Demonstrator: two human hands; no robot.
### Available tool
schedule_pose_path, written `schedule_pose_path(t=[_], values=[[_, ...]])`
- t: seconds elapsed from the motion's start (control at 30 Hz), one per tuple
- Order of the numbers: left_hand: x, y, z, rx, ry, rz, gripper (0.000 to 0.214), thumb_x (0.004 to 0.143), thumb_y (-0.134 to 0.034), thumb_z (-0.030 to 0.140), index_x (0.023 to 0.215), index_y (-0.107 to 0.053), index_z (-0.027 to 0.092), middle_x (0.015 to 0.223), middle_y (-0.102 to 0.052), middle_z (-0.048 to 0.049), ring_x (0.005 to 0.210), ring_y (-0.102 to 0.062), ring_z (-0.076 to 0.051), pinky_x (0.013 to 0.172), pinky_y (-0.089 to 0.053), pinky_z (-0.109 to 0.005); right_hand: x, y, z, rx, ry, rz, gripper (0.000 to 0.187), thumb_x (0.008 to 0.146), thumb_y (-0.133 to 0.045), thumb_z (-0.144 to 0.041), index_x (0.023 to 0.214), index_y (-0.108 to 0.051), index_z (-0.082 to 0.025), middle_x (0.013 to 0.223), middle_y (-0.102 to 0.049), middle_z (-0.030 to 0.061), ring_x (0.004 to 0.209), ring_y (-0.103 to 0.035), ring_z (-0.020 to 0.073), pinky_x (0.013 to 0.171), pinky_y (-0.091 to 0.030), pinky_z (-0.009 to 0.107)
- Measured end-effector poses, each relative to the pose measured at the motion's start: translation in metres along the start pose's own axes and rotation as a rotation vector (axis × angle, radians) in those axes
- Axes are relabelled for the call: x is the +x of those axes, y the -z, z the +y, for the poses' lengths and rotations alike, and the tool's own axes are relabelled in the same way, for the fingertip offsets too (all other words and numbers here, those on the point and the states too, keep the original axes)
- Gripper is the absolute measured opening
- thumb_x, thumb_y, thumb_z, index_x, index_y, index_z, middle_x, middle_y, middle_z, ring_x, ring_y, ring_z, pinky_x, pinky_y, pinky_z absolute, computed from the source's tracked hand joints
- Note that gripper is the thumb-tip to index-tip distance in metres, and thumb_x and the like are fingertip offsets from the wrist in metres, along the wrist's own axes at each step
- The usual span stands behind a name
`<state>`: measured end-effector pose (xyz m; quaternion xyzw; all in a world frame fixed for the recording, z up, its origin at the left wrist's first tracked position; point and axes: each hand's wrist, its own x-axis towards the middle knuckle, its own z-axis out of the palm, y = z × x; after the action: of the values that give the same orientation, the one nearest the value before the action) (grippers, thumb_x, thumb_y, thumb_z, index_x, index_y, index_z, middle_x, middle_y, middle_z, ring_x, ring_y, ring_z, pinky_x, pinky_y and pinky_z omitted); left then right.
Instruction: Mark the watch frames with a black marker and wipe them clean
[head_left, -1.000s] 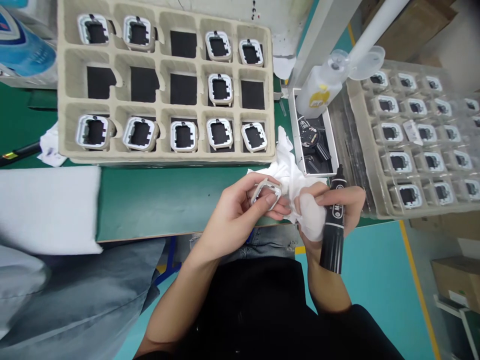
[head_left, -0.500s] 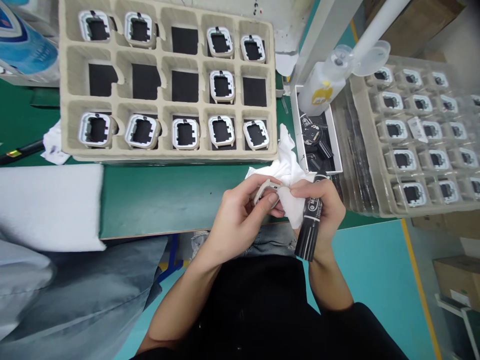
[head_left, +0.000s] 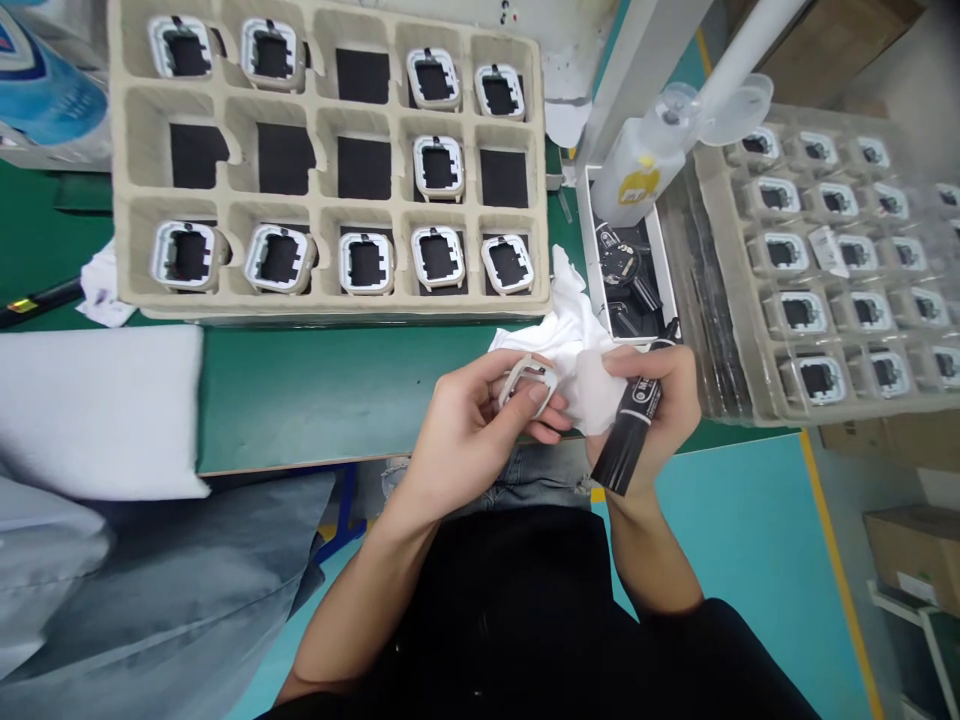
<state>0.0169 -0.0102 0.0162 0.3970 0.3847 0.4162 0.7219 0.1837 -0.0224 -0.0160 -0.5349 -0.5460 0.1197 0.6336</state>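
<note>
My left hand [head_left: 480, 415] is closed on a small white watch-case frame [head_left: 529, 383], thumb across its near side. To its right, my right hand [head_left: 664, 400] grips a black marker pen [head_left: 636, 412] slantwise against the palm. Thumb and finger of that same hand pinch a white wipe [head_left: 596, 390], which hangs just beside the frame without touching it. Behind both hands a crumpled white cloth [head_left: 564, 312] lies on the green table [head_left: 322, 390]. Beyond it, a beige tray [head_left: 341, 303] carries several similar frames, with some compartments showing only black pads.
A white box [head_left: 667, 270] at the right holds black parts and a white bottle [head_left: 634, 170]. Farther right stand stacked trays of frames [head_left: 765, 390] under clear plastic. White foam [head_left: 97, 410] lies at left, beside another person's denim-clad leg [head_left: 187, 570].
My right hand has drawn the wipe a little to the right, away from the frame, and the marker has tilted more. The frame has turned slightly in my left hand.
</note>
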Motion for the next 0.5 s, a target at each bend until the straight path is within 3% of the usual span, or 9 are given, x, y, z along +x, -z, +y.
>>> schedule_pose_path(t=[0.13, 0.27, 0.5], values=[[0.0016, -0.0003, 0.0019, -0.026, 0.004, 0.009, 0.033, 0.097, -0.088, 0.038, 0.114, -0.075, 0.013, 0.087, -0.082, -0.0065, 0.079, -0.085, -0.023, 0.07, -0.073, -0.03, -0.0023, 0.0007, 0.0031, 0.063, 0.025, -0.045, 0.015, 0.099, -0.082, -0.038, 0.096, -0.069, -0.031, 0.08, -0.071, -0.0026, 0.064, -0.061, 0.0184, 0.054, -0.043, 0.036], [0.003, -0.0007, 0.0012, -0.043, -0.001, 0.009, 0.029, 0.098, -0.087, 0.035, 0.114, -0.075, 0.014, 0.085, -0.081, -0.005, 0.078, -0.085, -0.022, 0.07, -0.073, -0.029, -0.0042, 0.0022, 0.006, 0.136, -0.058, -0.126, 0.022, 0.098, -0.084, -0.047, 0.098, -0.068, -0.033, 0.083, -0.074, -0.0013, 0.065, -0.065, 0.0211, 0.056, -0.046, 0.039], [0.0026, 0.0014, 0.0001, -0.018, -0.01, 0.015, 0.039, 0.094, -0.091, 0.045, 0.115, -0.076, 0.016, 0.087, -0.082, -0.0046, 0.081, -0.085, -0.024, 0.072, -0.074, -0.032, -0.0044, 0.0057, 0.0058, 0.162, -0.081, -0.225, 0.031, 0.091, -0.093, -0.047, 0.102, -0.067, -0.033, 0.084, -0.074, -0.0018, 0.064, -0.064, 0.0204, 0.053, -0.045, 0.039]])
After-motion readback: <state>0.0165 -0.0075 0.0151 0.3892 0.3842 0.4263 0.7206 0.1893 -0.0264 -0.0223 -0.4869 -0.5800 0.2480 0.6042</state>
